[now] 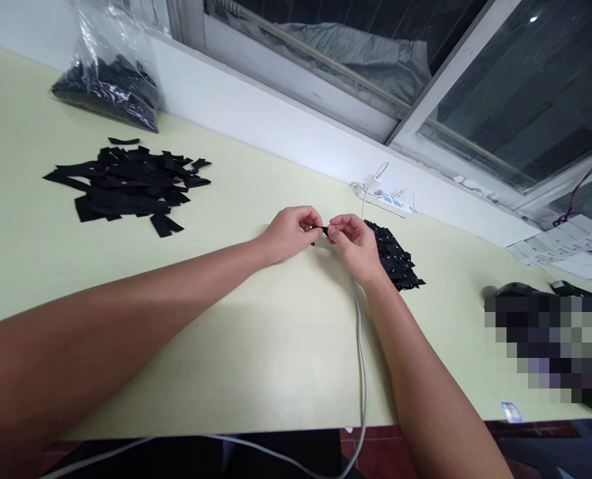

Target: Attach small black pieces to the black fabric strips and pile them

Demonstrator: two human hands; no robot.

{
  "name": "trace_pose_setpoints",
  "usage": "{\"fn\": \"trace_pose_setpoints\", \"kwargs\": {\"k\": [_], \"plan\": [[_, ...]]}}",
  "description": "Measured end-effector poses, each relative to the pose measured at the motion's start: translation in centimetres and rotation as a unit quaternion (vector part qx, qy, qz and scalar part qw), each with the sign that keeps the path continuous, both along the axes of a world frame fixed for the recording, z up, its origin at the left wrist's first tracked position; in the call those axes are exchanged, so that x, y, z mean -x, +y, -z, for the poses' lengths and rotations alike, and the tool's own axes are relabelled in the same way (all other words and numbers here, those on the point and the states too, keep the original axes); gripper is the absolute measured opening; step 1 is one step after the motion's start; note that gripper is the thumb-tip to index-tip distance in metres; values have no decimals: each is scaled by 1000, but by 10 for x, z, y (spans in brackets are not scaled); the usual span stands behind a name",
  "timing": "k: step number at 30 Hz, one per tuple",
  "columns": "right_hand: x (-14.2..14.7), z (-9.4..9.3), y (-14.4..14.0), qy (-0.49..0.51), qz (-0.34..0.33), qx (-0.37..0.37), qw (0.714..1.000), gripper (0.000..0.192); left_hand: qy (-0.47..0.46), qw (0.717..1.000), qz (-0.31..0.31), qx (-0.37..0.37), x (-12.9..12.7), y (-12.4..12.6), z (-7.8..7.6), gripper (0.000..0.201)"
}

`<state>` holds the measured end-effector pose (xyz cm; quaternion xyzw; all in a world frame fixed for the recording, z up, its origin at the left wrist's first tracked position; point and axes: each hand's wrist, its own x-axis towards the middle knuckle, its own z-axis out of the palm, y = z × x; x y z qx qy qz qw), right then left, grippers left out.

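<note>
Fingertips of left hand and right hand pinch one small black strip between them, beside a pile of finished pieces

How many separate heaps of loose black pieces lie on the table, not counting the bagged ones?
2: the larger heap at far left, and the smaller heap behind the right hand, which partly hides it.

A clear bag of black pieces sits near a power strip.
</note>
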<state>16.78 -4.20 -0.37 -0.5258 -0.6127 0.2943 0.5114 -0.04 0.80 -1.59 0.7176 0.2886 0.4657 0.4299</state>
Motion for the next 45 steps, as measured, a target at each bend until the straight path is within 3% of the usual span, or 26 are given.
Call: {"fn": "trace_pose_setpoints", "kwargs": {"k": [3,6,8,11,19,32,39,45], "plan": [[-4,2,0,-30,53,-17,998,22,-7,998,-64,-27,2,2,-1,3],[-7,3,-2,-128,120,-30,984,19,16,987,-119,-108,7,4,-6,2],[-7,2,-4,-202,119,-19,972,17,43,975,-124,-179,11,4,-9,5],[-3,2,-6,-279,64,0,958,14,78,961,-117,-236,15,5,-11,8],[6,9,-3,-370,21,-29,928,12,102,966,-121,-203,14,5,-7,7],[12,11,-1,-378,29,-42,924,12,107,968,-110,-197,13,5,-5,7],[17,7,-1,-382,41,-14,923,11,109,966,-116,-205,12,6,-4,6],[24,-5,-8,-445,21,24,895,10,110,965,-116,-209,12,5,-4,6]]}}
